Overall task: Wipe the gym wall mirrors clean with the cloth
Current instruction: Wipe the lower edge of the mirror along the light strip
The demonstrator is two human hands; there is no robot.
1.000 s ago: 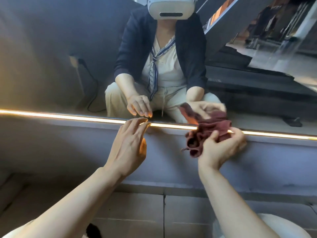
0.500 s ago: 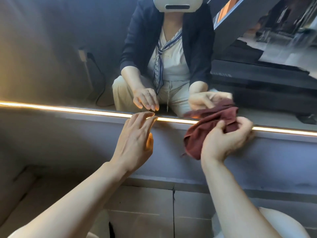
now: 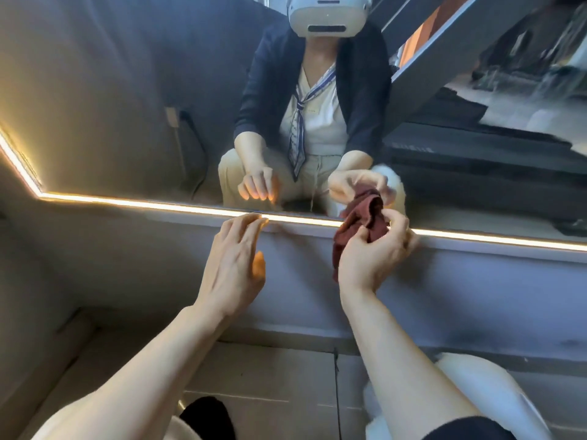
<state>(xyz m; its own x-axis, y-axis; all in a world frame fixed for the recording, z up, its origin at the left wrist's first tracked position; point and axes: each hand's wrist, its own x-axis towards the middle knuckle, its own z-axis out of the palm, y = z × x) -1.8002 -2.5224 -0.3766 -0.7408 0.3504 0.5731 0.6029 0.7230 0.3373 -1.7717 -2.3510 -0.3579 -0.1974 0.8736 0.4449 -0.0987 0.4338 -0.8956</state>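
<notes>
Since a moment before, the cloth (image 3: 360, 228) had bunched tighter in the right hand (image 3: 370, 258), pinched at the mirror's (image 3: 127, 106) lit bottom edge; left hand (image 3: 233, 265) reached beside it, fingers straight, slightly apart.

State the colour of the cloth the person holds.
The cloth is dark reddish-brown, plain with no pattern, shown in the head view.
</notes>
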